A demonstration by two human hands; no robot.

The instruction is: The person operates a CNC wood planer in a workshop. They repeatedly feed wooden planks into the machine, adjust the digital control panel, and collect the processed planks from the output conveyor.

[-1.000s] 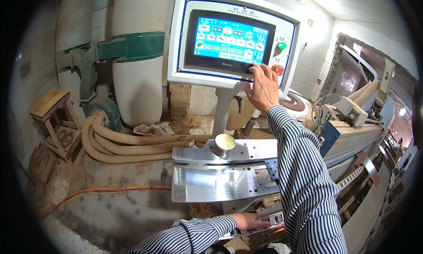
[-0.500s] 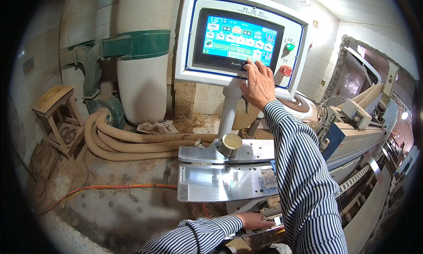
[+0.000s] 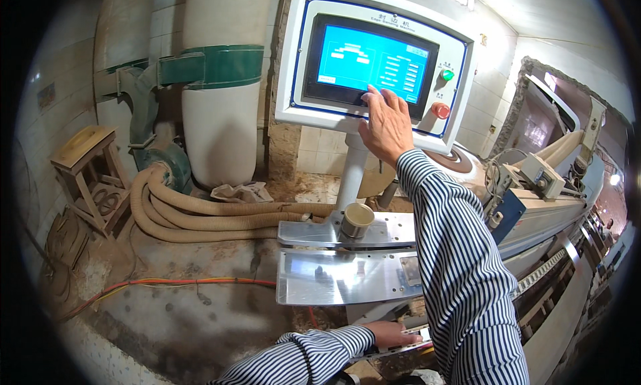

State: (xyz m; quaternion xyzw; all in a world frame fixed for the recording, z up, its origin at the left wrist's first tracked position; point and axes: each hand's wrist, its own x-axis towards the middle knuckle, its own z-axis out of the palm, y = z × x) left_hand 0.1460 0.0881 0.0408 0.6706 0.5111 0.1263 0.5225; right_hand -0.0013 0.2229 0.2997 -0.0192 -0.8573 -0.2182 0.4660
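Observation:
My right hand [image 3: 384, 126] is raised, its fingers bent and apart, with fingertips at the lower edge of the touchscreen [image 3: 367, 57], which shows a blue page. The screen sits in a white control panel [image 3: 294, 78], beside a green button [image 3: 446, 75] and a red one [image 3: 441, 110]. My left hand [image 3: 390, 335] lies low on a machine rail under two steel plates [image 3: 314, 281], fingers extended, partly hidden by the right sleeve. A metal cup [image 3: 357, 221] stands on the upper plate.
Ribbed hoses [image 3: 180, 231] run from a green blower [image 3: 170, 168] beside white dust bags [image 3: 220, 131]. A wooden stool [image 3: 83, 151] stands at the left. Red and yellow cables [image 3: 167, 283] cross the floor. The long machine body [image 3: 534, 225] extends to the right.
The screen has switched from a page with many icons to a plainer blue page. My right hand has shifted slightly left along the screen's lower part; the left stays low on the rail.

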